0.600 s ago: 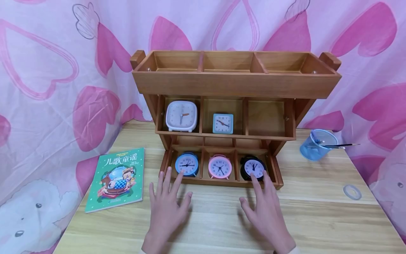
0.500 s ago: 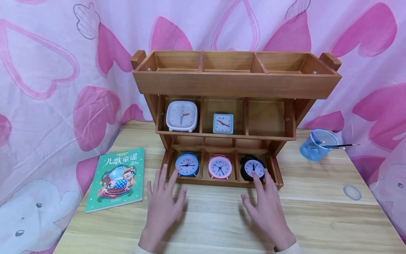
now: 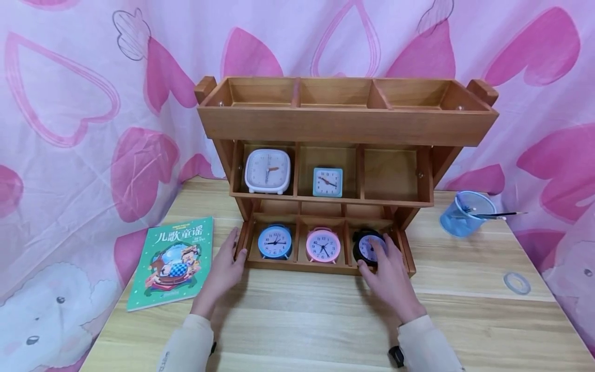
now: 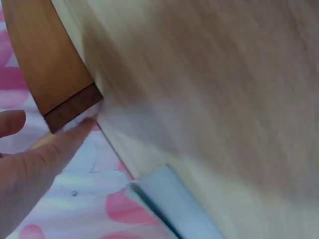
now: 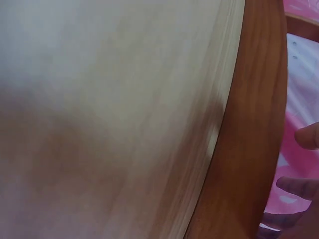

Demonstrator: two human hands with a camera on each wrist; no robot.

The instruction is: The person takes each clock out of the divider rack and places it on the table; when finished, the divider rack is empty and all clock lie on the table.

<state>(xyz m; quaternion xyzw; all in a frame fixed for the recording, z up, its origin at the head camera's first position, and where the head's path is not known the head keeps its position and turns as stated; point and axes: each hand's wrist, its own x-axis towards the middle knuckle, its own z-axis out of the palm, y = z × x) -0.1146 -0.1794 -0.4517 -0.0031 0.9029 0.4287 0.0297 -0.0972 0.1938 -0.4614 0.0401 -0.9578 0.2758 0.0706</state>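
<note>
black clock (image 3: 367, 247): bottom-right shelf compartment, under right hand (image 3: 389, 276), fingers relaxed over face | left hand (image 3: 222, 271): flat, touching wooden shelf (image 3: 344, 124) left edge | change: both hands moved forward off desk (image 3: 325, 320)

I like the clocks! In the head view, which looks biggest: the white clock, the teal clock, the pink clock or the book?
Largest to smallest:
1. book
2. white clock
3. pink clock
4. teal clock
The pink clock sits nearer the camera than the teal one, so those two are hard to rank for sure.

Bright, even head view – both wrist views badly blurred.
</note>
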